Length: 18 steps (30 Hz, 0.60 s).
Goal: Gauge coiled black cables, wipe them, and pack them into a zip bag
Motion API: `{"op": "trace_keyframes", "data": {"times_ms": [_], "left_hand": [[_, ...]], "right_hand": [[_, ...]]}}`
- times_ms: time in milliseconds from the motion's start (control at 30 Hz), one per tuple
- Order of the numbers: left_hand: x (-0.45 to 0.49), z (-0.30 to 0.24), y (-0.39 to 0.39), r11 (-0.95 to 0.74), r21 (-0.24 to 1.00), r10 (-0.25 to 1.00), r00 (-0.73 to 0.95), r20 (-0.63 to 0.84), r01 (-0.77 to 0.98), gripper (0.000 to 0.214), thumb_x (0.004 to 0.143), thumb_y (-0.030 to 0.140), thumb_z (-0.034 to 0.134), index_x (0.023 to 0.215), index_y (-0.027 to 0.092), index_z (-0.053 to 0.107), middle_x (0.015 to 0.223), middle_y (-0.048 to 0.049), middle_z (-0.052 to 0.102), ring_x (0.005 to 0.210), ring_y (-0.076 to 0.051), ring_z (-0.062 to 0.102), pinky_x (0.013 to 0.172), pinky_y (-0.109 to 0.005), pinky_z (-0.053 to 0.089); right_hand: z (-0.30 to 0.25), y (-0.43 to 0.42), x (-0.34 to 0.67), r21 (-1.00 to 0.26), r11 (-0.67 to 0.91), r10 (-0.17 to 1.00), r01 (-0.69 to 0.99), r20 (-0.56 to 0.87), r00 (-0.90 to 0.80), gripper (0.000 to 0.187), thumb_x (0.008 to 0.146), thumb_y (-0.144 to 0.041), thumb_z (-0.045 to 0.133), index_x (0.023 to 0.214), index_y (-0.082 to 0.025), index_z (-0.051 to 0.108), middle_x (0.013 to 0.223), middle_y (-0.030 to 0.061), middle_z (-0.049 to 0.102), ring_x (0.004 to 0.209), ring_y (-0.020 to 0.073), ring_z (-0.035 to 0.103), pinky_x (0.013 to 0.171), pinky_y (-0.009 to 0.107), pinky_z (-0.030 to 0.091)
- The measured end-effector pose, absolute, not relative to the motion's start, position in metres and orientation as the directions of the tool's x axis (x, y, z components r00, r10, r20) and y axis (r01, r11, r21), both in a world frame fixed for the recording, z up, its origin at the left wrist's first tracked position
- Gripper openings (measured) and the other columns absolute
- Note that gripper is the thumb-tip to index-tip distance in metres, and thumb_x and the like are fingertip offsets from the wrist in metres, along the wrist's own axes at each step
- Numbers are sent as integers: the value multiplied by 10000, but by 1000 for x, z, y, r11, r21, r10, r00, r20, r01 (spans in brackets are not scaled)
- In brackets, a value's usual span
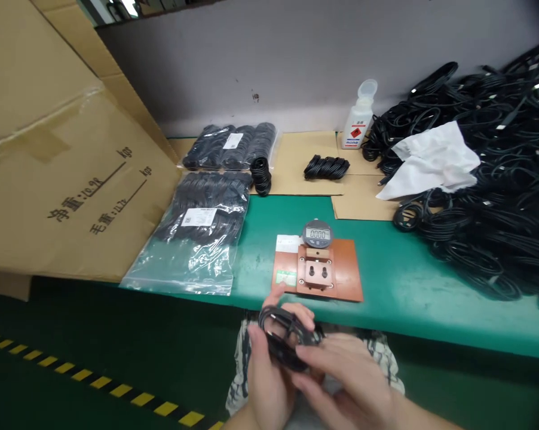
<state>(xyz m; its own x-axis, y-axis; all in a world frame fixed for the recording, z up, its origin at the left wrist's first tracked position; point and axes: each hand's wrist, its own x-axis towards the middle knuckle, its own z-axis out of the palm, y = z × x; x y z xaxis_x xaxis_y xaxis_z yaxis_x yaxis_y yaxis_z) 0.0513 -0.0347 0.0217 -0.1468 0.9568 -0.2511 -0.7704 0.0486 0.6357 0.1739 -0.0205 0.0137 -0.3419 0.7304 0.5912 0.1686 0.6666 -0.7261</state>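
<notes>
A coiled black cable (281, 352) is held in front of my body, just off the table's front edge. My left hand (269, 382) wraps round the coil from the left, thumb on the near side and fingers behind it. On the coil's right side, my right hand (341, 370) pinches it between thumb and fingers; the cable end there is blurred. Beyond the hands, a digital dial gauge (317, 233) reading 0.00 is mounted on an orange-brown base plate (350, 272) with a metal block.
Bagged cable coils (207, 230) lie left, beside a large cardboard box (94, 179). Two bundles of coils, one a black bundle (326, 168), rest on cardboard. A white bottle (359, 119) stands behind. A cable heap (498, 227) with a white cloth (435, 158) fills the right.
</notes>
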Motion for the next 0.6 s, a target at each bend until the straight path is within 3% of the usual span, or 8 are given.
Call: {"op": "trace_keyframes", "data": {"times_ms": [67, 200, 333, 467, 600], "left_hand": [[46, 29, -27, 153, 557, 924, -81, -373, -817, 508, 1002, 614, 388, 1218, 221, 627, 689, -25, 637, 676, -193, 645, 646, -304, 588], [37, 37, -22, 309, 486, 865, 30, -501, -818, 390, 1042, 512, 337, 1174, 237, 581, 799, -26, 656, 421, -122, 547, 307, -183, 412], [41, 33, -27, 317, 452, 871, 68, -486, -833, 409, 1048, 501, 320, 1007, 207, 602, 707, -20, 652, 324, -80, 480, 296, -154, 383], [45, 27, -31, 357, 433, 870, 126, -477, -828, 510, 1042, 535, 318, 874, 153, 611, 612, -49, 656, 308, -75, 465, 310, -140, 363], [46, 24, -34, 362, 476, 872, 111, -477, -802, 559, 1023, 595, 320, 888, 147, 627, 619, -48, 665, 318, -78, 484, 327, -152, 390]], "right_hand": [[12, -25, 174, -769, 632, 756, 96, 584, -295, 388, 881, -60, 623, 1241, -199, 584, 719, 12, 686, 620, 179, 661, 636, 309, 564], [9, -25, 181, -831, 550, 823, 83, 521, -227, 520, 852, -69, 662, 1337, -218, 549, 1055, 94, 658, 1011, 230, 652, 869, 341, 590], [8, -25, 185, -911, 400, 872, 99, 345, -347, 637, 880, -212, 732, 1450, -264, 452, 1387, 130, 531, 1343, 274, 508, 1114, 393, 489], [3, -31, 184, -961, 271, 862, 53, 218, -458, 773, 871, -354, 774, 1523, -339, 360, 1523, 105, 452, 1442, 304, 425, 1189, 452, 408], [2, -34, 183, -986, 166, 883, 1, 148, -445, 758, 870, -332, 781, 1509, -380, 376, 1547, 89, 444, 1447, 312, 429, 1196, 492, 388]]}}
